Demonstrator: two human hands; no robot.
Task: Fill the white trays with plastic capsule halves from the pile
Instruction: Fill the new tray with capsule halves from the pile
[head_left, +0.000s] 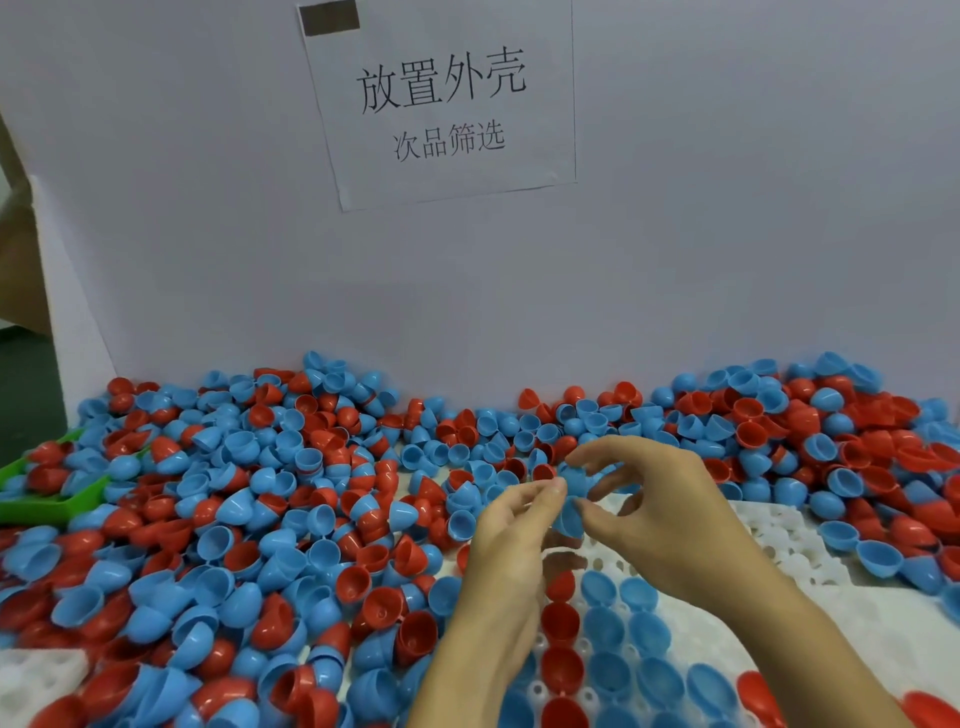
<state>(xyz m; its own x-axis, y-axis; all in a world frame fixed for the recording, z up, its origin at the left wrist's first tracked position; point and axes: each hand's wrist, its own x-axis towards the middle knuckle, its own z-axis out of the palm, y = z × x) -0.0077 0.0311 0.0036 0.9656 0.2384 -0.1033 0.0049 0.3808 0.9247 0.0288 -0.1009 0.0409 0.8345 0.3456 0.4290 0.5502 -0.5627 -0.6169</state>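
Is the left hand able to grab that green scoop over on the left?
Probably yes. The green scoop lies half buried in capsule halves, but its edge shows, though the left hand already pinches a blue capsule half.

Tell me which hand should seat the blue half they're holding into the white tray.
Probably the right hand: it hangs directly over the white tray's empty sockets and pinches the blue capsule half. The left hand sits at the tray's left edge, over sockets already filled.

Both hands on a blue capsule half above the white tray

Left hand (511, 525) and right hand (654, 514) pinch a blue capsule half (571, 512) over the white tray (779, 540); the red-and-blue pile (234, 493) lies left of and behind the tray.
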